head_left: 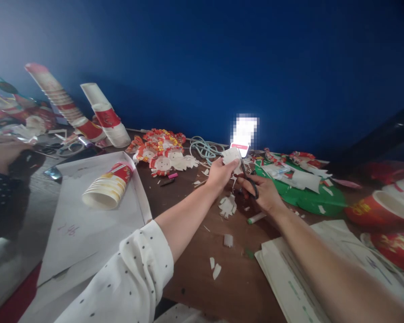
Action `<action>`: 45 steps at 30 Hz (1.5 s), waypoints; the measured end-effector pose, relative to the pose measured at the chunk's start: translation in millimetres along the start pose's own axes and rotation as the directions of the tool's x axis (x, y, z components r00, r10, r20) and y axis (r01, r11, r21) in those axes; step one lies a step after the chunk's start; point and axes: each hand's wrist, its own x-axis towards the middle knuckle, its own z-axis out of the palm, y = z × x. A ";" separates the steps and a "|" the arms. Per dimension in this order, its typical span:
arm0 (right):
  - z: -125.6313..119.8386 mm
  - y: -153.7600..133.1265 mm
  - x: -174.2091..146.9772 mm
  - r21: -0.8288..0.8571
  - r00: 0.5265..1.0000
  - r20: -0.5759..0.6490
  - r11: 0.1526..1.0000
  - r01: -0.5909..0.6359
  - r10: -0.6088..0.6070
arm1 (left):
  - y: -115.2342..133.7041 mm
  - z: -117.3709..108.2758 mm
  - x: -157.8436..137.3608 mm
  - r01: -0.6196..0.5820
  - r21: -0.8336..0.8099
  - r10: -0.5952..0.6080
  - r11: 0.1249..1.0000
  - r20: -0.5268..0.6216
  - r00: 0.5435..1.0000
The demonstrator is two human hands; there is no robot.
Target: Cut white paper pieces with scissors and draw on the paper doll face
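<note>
My left hand (221, 172) pinches a white paper piece (231, 155) above the brown table. Close beside it, my right hand (261, 190) is closed around the dark handle of a pair of scissors (252, 183), whose blades point up toward the paper. Below the hands lies a jagged white paper cutout (227, 206). A marker with a green end (256, 218) rests under my right wrist. Small paper scraps (217, 271) are scattered nearer to me.
Nested paper cups (107, 186) lie in a white box lid (67, 233) at left. Cup stacks (109, 121) lean at the wall. Red-and-white cut paper pieces (161, 152) are heaped behind. A green sheet (333, 202) and red cups (384, 208) lie right. Another person's arm (3, 157) shows far left.
</note>
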 end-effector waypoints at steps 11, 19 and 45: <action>-4.8 -5.0 -0.7 -0.050 1.000 -0.010 0.998 0.028 -0.028 | 3.1 -1.1 0.3 0.001 0.011 -0.001 1.000 0.002 1.000; -7.7 -3.0 1.4 -0.071 0.998 0.017 0.996 0.060 -0.059 | 3.6 -1.0 1.9 -0.001 -0.005 0.001 1.000 0.005 1.000; -6.3 -6.1 -0.4 -0.064 0.999 0.025 0.997 0.042 -0.040 | 6.8 -0.5 -1.3 -0.002 -0.028 0.001 1.000 -0.039 0.999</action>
